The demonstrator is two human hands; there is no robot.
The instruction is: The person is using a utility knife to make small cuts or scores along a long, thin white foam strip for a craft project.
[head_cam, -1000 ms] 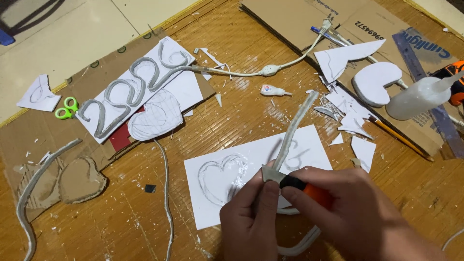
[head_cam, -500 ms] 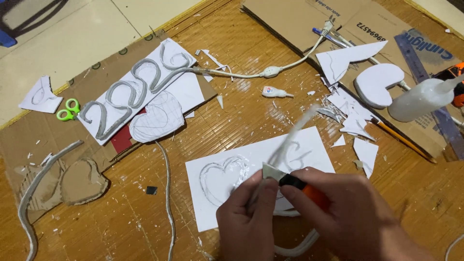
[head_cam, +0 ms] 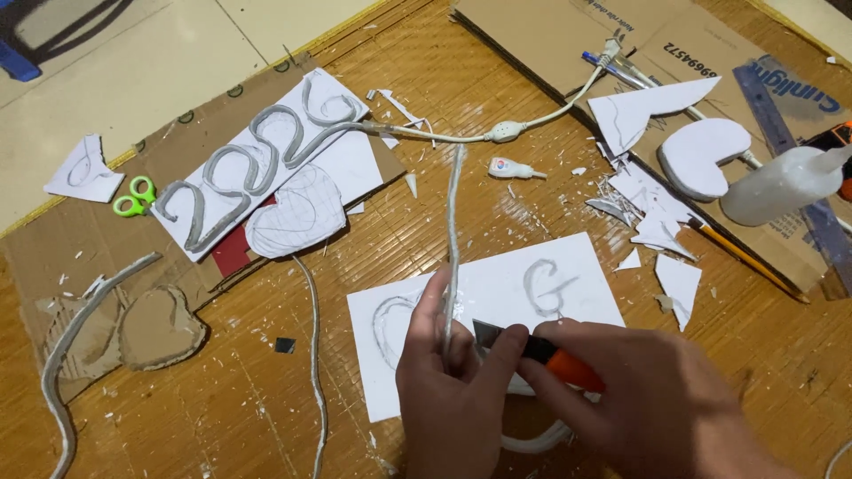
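Left hand: the left hand (head_cam: 448, 390) pinches a grey flexible strip (head_cam: 453, 239) between thumb and fingers, closed around its lower stretch, so the strip stands up and away from the person instead of flopping over.
Right hand: the right hand (head_cam: 639, 399) is wrapped shut around an orange-handled utility knife (head_cam: 532, 349); its blade end points at the left fingers, right where the strip is gripped, which looks like bracing for a cut or trim.
Strip: it rises from the left hand's grip over the sheet; a white loop (head_cam: 537, 439) shows under the two hands, and whether it is the same piece cannot be told.
Under the hands: a white foam sheet (head_cam: 586, 275) lies flat with a heart outline and a letter traced in grey, seemingly serving as a template and work surface.
Left of the hands: a thin loose cord (head_cam: 312, 355) runs down the wooden floor; further out lie a cardboard heart (head_cam: 160, 326) and a white board with grey strip digits (head_cam: 257, 168).
Beyond the hands: a white cable with an inline switch (head_cam: 502, 133) and a small glue tube (head_cam: 513, 168).
Right of the hands: white offcuts (head_cam: 679, 279), a foam heart (head_cam: 706, 155) and a squeeze bottle (head_cam: 781, 184) lying on cardboard, kept near yet out of the blade's way.
Far left: green scissors (head_cam: 133, 197), set aside.
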